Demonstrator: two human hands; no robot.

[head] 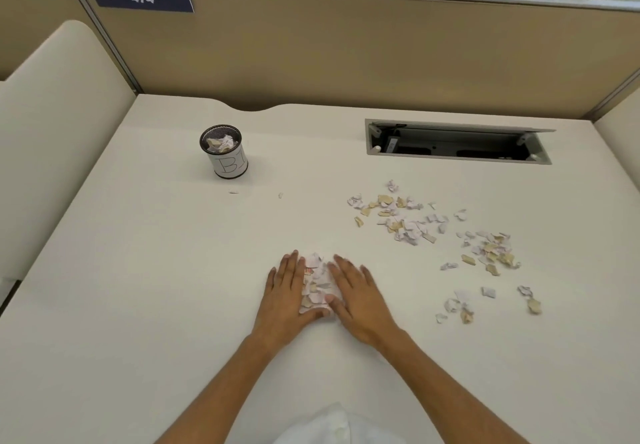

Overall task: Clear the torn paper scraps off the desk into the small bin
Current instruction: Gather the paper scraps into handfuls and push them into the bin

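We have both hands flat on the bench (138,270), the left hand (285,291) and the right hand (356,299) set on either side of a small heap of scraps (318,284) and angled toward each other like a funnel, thumbs nearly meeting at the near end. Our fingers (341,265) are stretched out and unclenched, pressing against the heap's flanks and gripping nothing; we judge this is because loose bits of paper are easier to herd into one mound than to pinch one by one. The small bin (224,150) stands upright well apart, up and to the left, with crumpled paper already showing inside its mesh rim, so some of the job is done. Much is left: a wide scatter of torn scraps (405,218) lies to the right, a second cluster (490,251) beyond it, and a few strays (464,305) nearer us, plus two tiny flecks (280,195) just below the bin. An open cable tray (457,143) sits behind the scatter, and scraps swept carelessly that way could fall in.
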